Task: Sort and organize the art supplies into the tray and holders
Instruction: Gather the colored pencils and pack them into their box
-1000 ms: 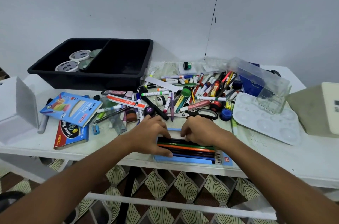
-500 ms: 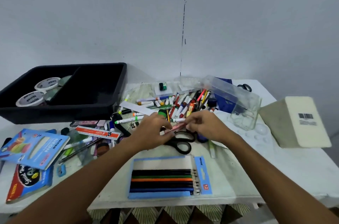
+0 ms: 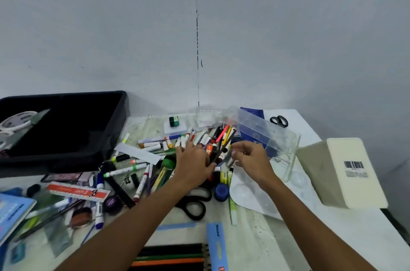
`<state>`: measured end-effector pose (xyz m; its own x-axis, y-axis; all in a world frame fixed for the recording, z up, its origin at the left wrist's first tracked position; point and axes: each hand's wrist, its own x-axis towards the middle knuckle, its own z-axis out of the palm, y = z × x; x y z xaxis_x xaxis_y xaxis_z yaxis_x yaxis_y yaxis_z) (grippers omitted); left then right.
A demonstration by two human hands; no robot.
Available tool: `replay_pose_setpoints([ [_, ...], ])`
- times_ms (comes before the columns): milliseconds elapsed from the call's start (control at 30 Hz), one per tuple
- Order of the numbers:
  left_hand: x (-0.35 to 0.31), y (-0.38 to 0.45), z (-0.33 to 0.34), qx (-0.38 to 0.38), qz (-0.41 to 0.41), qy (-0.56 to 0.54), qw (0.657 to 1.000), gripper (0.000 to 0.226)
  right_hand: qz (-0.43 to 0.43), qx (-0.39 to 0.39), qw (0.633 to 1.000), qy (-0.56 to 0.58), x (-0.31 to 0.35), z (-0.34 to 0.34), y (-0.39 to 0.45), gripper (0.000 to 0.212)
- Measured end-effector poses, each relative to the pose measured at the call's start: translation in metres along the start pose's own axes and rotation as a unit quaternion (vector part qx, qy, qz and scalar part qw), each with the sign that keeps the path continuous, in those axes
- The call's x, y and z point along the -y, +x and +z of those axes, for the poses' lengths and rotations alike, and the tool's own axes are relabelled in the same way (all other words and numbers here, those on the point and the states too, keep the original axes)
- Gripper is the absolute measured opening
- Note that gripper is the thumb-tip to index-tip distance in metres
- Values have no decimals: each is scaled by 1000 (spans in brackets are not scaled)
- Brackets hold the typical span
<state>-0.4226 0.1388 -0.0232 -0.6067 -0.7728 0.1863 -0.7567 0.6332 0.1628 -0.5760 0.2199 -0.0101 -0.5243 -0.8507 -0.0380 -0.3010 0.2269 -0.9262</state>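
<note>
From the head view, the step in hand looks like gathering loose pens from the pile of markers and pencils [image 3: 213,144] at the middle of the bench [image 3: 277,237]. The left hand [image 3: 195,164] lies with fingers fairly straight over the slim plastic barrels; the right hand [image 3: 248,157] curls its fingers, seemingly pinching a dark pencil. Next likely calls for lifting a bundle toward the glossy black tray [image 3: 66,128], far left, or the clear hard box [image 3: 261,137] just beyond.

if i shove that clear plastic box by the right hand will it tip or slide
The clear plastic box looks thin-walled and nearly empty, so it is probably light and would slide easily. It already sits tilted, propped on the marker pile, so a push may well tip or skid it. Its walls likely flex.
</note>
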Motion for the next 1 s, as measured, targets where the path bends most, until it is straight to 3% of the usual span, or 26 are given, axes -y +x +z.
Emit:
replay_pose_setpoints([
  [133,6,-6,-4,-42,-4,-68,997,29,38,-29,996,81,5,5,6,20],
  [233,21,-14,-10,-82,10,-153,985,29,133,12,969,207,19,11,5,10],
  [367,40,-23,-16,-72,76,-228,968,32,237,125,871,412,30,19,8,18],
  [467,42,-21,-14,-58,112,-240,962,36,224,141,791,552,30,27,14,19],
  [533,39,-13,-12,-39,111,-246,962,38,185,146,772,590,28,25,21,27],
  [700,16,27,-21,-47,24,-293,955,45,109,134,799,576,33,-10,37,26],
  [800,2,57,-15,-39,-19,-208,977,24,92,114,833,534,34,-32,41,26],
  [1000,-15,92,9,48,-89,-65,993,25,110,90,852,504,25,-50,43,30],
])
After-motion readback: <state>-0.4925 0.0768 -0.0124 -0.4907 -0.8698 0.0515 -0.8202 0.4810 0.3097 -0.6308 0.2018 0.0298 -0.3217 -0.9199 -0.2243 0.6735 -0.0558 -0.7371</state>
